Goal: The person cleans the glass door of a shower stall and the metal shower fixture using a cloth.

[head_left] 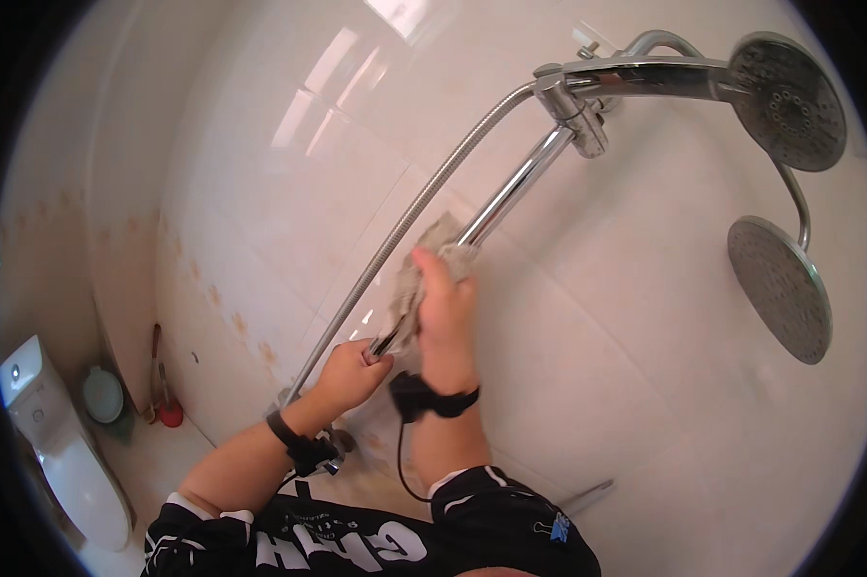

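A shiny chrome shower pipe [518, 185] runs slantwise up the tiled wall. My right hand [445, 313] is closed around a crumpled beige cloth [441, 234], which is wrapped about the pipe's middle. Lower down, my left hand [355, 373] grips the bare pipe just under the cloth. Beside the pipe, a ribbed metal hose [424, 200] curves up to a chrome holder [573, 117]. In that holder sits a hand shower [789, 104] with a round face. Both wrists wear black straps with a device, and my right hand is slightly blurred.
A second round shower head [781, 288] hangs at the right on a curved arm. Below my left forearm, a chrome tap fitting [333, 450] is partly hidden. At the lower left stand a white toilet [73, 462], a pale round-topped bin [103, 394] and a red plunger [170, 413].
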A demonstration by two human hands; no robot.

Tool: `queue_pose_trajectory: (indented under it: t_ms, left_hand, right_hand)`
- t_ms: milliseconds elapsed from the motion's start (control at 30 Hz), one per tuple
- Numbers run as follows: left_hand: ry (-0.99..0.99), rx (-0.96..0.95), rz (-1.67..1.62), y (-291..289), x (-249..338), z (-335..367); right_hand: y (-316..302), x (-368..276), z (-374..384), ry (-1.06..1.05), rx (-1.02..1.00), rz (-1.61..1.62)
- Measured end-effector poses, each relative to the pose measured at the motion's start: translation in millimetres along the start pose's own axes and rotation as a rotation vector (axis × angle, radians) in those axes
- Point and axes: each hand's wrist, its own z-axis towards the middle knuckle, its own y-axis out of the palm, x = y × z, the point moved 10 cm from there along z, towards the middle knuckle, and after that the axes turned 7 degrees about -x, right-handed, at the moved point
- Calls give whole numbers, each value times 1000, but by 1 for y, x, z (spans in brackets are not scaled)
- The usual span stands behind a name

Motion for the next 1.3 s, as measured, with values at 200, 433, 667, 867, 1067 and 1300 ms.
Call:
queue_pose_trajectory:
  t_ms: [200,433,667,867,1067,1300]
  left_hand:
    - [-1,14,16,-4,-1,3]
    - [8,2,-15,-9,-4,-3]
    - [75,-44,-115,0,-6,4]
    - [13,-107,-45,5,3,2]
    - [7,-106,-3,4,3,3]
    - [-32,-160,-91,5,-2,4]
  right_hand:
    - [11,-98,101,175,-86,158]
    - [7,-59,78,49,-31,58]
    - [6,13,-4,121,-10,43]
    - [-21,41,-52,124,17,-152]
    - [-152,-93,-95,-299,572,453]
    - [-143,-211,15,-580,569,-1187]
